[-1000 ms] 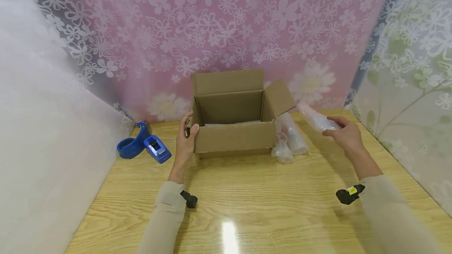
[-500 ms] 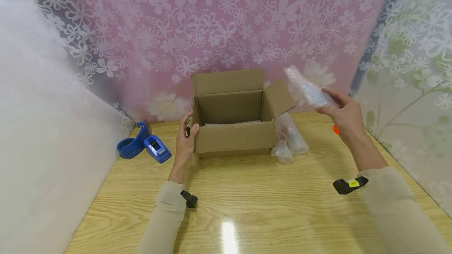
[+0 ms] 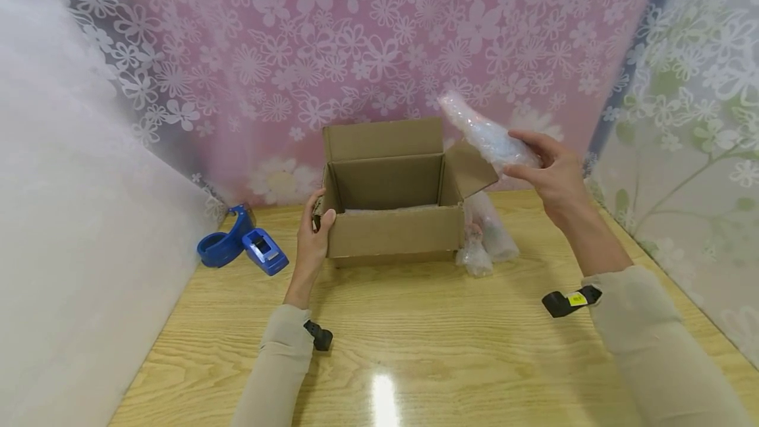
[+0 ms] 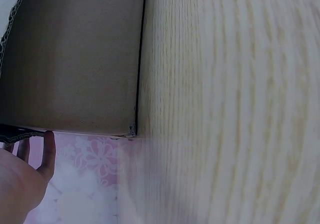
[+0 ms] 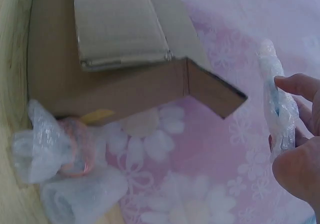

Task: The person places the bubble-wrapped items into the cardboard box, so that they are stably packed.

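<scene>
One open cardboard box [image 3: 391,216], one blue tape dispenser [image 3: 243,249], two wrapped bundles [image 3: 486,236] on table [image 3: 415,348]. Right hand [image 3: 548,173] fingers curled around third bubble-wrapped bundle [image 3: 483,134], above box's right flap. Left hand [image 3: 314,232] fingers curled over box's left corner.

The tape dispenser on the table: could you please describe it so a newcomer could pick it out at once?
Start at the open cardboard box at the back of the wooden table, whose near corner the left hand grips. Left of that hand, by the white wall, lies the tape dispenser. It is the only blue thing there.
</scene>
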{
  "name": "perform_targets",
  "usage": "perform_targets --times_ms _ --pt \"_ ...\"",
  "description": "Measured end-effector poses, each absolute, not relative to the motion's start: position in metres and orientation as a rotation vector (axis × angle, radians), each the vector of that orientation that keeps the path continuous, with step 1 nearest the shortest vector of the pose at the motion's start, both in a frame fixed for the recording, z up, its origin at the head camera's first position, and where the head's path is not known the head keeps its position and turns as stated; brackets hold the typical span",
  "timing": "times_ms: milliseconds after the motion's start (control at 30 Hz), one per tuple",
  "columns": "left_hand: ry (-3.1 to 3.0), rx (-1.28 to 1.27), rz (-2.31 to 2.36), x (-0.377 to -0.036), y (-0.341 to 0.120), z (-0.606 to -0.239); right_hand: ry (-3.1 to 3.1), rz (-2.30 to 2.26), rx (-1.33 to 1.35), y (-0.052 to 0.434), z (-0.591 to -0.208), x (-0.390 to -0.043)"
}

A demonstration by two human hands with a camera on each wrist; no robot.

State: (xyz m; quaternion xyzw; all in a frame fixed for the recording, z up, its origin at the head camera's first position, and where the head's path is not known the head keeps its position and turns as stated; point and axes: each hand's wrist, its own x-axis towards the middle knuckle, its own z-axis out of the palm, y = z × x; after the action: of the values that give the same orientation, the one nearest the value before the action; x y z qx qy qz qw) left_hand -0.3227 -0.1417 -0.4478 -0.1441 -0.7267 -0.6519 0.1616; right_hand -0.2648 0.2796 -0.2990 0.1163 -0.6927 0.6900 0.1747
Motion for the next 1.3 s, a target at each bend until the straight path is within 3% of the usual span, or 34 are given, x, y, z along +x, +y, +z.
perform_targets --times_ms 300,833,1300 --pt "-2.104 -0.394 -1.889 -0.299 -0.14 -0.417 -2.165 1.919 0.501 0.226 -0.293 -0.28" --pt "-2.062 -0.378 -1.83 -0.326 -0.139 -0.451 -2.487 1.76 0.539 0.161 -0.321 -0.312" --pt "-2.057 -0.368 -1.791 -0.324 -0.139 -0.453 -2.652 1.635 0.563 0.157 -0.337 -0.325"
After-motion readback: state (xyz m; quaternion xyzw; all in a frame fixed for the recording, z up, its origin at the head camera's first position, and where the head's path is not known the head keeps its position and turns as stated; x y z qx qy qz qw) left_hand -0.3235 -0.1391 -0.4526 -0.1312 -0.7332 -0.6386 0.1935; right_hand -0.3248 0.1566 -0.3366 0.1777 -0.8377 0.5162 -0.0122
